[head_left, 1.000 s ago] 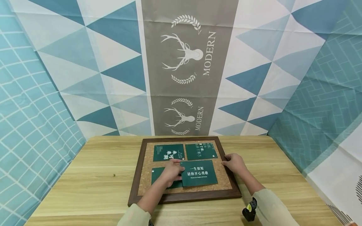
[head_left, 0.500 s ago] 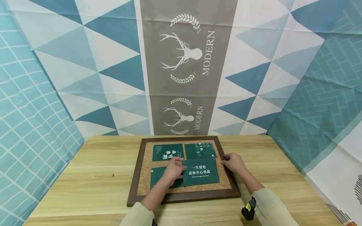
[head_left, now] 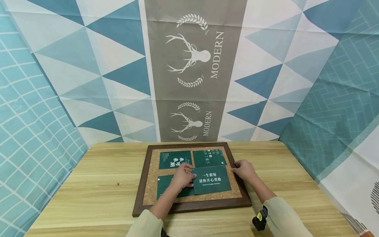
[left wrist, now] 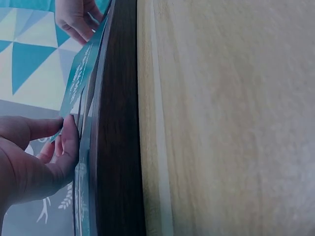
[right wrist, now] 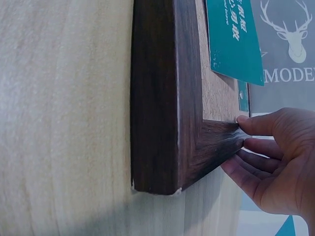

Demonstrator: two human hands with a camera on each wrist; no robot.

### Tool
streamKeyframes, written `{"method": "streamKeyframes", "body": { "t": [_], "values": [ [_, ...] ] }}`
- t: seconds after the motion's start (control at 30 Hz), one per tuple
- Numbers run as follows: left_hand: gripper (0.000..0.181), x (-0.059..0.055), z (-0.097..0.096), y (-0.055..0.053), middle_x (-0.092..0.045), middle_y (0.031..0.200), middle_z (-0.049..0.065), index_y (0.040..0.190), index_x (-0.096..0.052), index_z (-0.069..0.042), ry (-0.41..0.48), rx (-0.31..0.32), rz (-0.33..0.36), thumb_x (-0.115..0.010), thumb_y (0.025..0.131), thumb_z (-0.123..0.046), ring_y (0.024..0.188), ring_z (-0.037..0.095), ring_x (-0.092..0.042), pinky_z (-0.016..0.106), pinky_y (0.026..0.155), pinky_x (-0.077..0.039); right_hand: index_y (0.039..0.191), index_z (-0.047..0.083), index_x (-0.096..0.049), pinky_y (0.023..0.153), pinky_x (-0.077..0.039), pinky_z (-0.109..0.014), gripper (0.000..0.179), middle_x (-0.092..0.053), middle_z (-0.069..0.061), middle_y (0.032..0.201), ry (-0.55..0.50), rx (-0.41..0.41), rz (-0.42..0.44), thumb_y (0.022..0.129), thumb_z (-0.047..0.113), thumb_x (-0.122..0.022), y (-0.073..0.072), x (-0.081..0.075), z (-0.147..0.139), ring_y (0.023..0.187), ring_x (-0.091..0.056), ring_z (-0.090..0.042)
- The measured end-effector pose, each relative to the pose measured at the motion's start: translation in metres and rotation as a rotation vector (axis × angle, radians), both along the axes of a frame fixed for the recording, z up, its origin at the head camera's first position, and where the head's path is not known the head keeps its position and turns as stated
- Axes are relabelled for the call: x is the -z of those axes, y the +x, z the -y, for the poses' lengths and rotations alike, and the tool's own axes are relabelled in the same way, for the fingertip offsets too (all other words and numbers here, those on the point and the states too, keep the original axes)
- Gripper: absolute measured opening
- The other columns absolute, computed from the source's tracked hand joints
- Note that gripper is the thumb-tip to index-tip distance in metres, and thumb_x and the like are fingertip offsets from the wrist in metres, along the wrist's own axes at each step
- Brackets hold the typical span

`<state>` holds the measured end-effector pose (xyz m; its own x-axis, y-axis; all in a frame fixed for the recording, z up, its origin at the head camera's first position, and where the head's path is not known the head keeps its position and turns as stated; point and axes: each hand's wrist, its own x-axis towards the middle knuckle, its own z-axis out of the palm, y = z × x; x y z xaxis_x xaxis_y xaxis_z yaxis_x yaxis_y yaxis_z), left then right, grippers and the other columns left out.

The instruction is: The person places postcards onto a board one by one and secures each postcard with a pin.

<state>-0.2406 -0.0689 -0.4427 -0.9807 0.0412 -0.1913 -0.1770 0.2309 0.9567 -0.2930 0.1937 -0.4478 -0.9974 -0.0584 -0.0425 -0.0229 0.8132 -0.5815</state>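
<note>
My left hand (head_left: 182, 177) pinches the left edge of a green card (head_left: 211, 179) with white lettering between thumb and fingers. In the left wrist view the card (left wrist: 81, 73) tilts up off the cork board, its far end raised. The dark-framed cork board (head_left: 204, 205) lies flat on the table. My right hand (head_left: 244, 170) grips the frame's right side; the right wrist view has its thumb on top and fingers curled at the outer edge. A lower-left green card (head_left: 165, 186) is partly hidden behind my left hand and the held card.
Two more green cards, upper left (head_left: 174, 159) and upper right (head_left: 207, 158), lie on the board, with a silver pin (head_left: 222, 162) at the right one's corner. The board stands on a wooden table (head_left: 97, 184) before a patterned curtain (head_left: 189, 65).
My left hand has shifted slightly right with the held card, uncovering a little more of the lower-left card. My right hand keeps its hold on the frame.
</note>
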Motion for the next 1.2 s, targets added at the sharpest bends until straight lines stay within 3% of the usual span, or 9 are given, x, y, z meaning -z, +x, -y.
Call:
{"method": "streamKeyframes", "body": {
  "t": [0.37, 0.77, 0.97, 1.2],
  "values": [
    [0.035, 0.002, -0.004, -0.006, -0.055, 0.111, 0.017, 0.116, -0.05, 0.0, -0.036, 0.017, 0.004, -0.064, 0.085, -0.001, 0.066, 0.018, -0.053, 0.029, 0.052, -0.053, 0.123, -0.009, -0.056, 0.081, -0.052, -0.043, 0.042, -0.057, -0.029, 0.121, -0.004, -0.015, -0.002, 0.087, 0.01, -0.064, -0.002, 0.002, -0.002, 0.11, -0.055, -0.041],
    [0.035, 0.006, -0.01, -0.01, -0.056, 0.114, 0.018, 0.116, -0.052, -0.001, -0.119, -0.023, 0.014, -0.066, 0.083, -0.001, 0.066, 0.019, -0.056, 0.028, 0.052, -0.053, 0.122, -0.009, -0.056, 0.08, -0.052, -0.044, 0.041, -0.058, -0.029, 0.12, -0.003, -0.02, -0.005, 0.087, 0.01, -0.064, -0.001, 0.001, -0.003, 0.109, -0.056, -0.041],
    [0.035, 0.005, -0.015, -0.01, -0.056, 0.116, 0.018, 0.115, -0.054, 0.0, -0.197, -0.036, -0.005, -0.067, 0.083, -0.003, 0.063, 0.018, -0.057, 0.027, 0.05, -0.053, 0.122, -0.008, -0.057, 0.081, -0.052, -0.045, 0.041, -0.058, -0.028, 0.12, 0.005, -0.007, -0.003, 0.087, 0.012, -0.064, -0.001, 0.001, -0.001, 0.109, -0.056, -0.041],
    [0.035, 0.003, -0.021, -0.009, -0.057, 0.107, 0.018, 0.115, -0.055, 0.003, -0.317, -0.038, -0.044, -0.068, 0.084, -0.007, 0.054, 0.015, -0.058, 0.026, 0.048, -0.051, 0.122, -0.009, -0.057, 0.081, -0.052, -0.045, 0.04, -0.058, -0.028, 0.12, 0.017, -0.009, -0.009, 0.088, 0.012, -0.063, -0.001, 0.001, -0.001, 0.11, -0.055, -0.041]
  ]
}}
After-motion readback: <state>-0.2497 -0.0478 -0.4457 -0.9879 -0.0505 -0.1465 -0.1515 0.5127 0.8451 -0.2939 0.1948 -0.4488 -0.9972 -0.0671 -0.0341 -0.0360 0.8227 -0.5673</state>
